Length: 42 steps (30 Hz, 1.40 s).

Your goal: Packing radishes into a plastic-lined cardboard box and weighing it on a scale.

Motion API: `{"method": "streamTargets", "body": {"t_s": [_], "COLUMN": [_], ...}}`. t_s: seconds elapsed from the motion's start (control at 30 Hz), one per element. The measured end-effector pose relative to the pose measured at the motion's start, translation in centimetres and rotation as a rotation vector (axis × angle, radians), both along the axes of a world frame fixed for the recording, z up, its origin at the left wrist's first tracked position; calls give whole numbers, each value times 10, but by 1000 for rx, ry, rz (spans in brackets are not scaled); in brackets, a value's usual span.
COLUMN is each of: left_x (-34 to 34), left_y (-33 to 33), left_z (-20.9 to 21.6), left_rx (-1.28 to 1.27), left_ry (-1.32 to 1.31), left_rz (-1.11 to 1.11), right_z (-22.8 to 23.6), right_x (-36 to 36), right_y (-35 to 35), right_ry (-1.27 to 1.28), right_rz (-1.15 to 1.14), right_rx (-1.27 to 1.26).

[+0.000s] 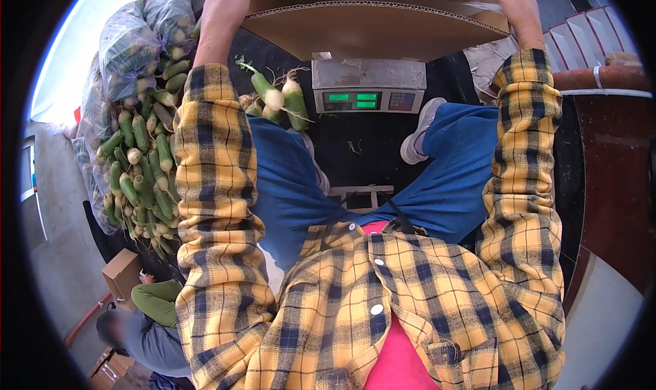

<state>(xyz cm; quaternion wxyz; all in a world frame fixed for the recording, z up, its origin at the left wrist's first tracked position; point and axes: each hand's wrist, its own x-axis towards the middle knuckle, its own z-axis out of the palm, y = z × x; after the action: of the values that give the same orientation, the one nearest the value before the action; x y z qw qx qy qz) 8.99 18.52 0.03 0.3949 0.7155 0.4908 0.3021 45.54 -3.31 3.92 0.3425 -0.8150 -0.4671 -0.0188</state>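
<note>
An open cardboard box (383, 35) is held between my two hands at the top of the view, its corrugated edge turned toward me. My left hand (227, 6) grips the box's left edge, and my right hand (516, 6) grips the right edge. Clear plastic film shows inside the box near my right hand. Just below the box is a grey digital scale (372, 82) with lit green displays; the box hides part of its top. Several green-and-white radishes (295, 102) lie left of the scale, under my left forearm.
A big heap of green radishes (140, 164) lies at the left, beside filled plastic bags (130, 48). At lower left sits another person (154, 335) by a cardboard carton (123, 275). A reddish-brown pipe (601, 79) runs along the right. Black sheeting (348, 147) covers the floor between my feet.
</note>
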Motion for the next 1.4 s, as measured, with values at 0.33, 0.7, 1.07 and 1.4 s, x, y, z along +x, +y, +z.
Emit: {"method": "streamTargets", "body": {"t_s": [0.33, 0.7, 1.07, 1.4], "left_x": [5, -3, -153, -117], "left_y": [-16, -2, 2, -103], "left_z": [-32, -9, -171, -274], "left_rx": [115, -217, 194, 387], "left_ry": [310, 170, 628, 911], "left_rz": [-46, -1, -189, -590], "right_z": [-41, -59, -3, 4], "right_x": [39, 45, -22, -31], "right_y": [-8, -16, -9, -7], "right_ry": [-59, -81, -100, -156], "right_rz": [28, -15, -79, -52], "right_rx": [-246, -387, -91, -200]}}
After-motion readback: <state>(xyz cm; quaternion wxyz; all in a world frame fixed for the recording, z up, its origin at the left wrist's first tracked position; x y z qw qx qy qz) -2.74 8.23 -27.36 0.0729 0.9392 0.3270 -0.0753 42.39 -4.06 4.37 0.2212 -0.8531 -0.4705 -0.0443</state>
